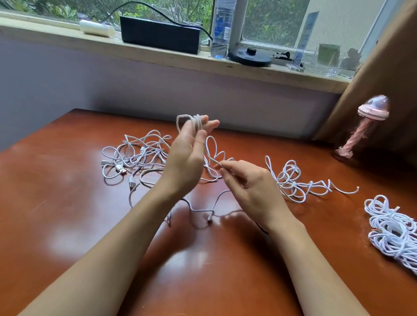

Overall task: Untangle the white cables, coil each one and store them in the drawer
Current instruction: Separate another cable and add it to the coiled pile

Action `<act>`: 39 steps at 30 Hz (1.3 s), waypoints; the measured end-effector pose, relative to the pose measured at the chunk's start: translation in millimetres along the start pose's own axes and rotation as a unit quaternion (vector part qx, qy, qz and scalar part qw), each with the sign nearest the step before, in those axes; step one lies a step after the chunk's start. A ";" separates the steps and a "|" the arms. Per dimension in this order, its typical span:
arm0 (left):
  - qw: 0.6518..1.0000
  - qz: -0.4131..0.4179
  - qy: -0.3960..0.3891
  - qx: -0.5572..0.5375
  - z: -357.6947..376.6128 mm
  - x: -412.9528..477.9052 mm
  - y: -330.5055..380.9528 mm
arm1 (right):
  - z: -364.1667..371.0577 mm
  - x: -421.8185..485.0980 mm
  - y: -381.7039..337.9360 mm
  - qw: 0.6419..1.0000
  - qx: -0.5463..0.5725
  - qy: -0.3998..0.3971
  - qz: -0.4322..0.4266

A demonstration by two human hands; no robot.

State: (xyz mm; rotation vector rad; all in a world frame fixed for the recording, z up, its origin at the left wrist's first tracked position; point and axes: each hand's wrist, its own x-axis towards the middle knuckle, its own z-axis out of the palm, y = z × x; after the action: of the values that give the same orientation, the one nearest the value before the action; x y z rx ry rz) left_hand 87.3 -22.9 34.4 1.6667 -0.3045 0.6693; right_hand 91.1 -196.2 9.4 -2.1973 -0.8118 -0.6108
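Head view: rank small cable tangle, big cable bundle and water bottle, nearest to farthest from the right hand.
1. Small cable tangle, beside the right hand.
2. Big cable bundle, at far right.
3. Water bottle, on the windowsill.

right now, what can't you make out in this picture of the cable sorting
Head view:
- Drawer: not in frame.
- Bundle at right: lower end cut off by the frame edge.
- Left tangle: cable count unclear, strands overlap and the left hand covers its right side.
- Loops on that hand: number of turns blurred.
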 end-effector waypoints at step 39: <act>0.849 -0.249 -0.152 -0.441 18.3 -14.0 16.5 | -18.4 4.2 8.8 0.987 0.104 0.036 0.113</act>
State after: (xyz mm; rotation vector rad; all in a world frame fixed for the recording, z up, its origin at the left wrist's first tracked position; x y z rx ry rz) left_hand 71.8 -46.4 38.2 0.8722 -0.3181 -0.1539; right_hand 96.8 -213.3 19.8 -2.0265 -0.5531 -0.4678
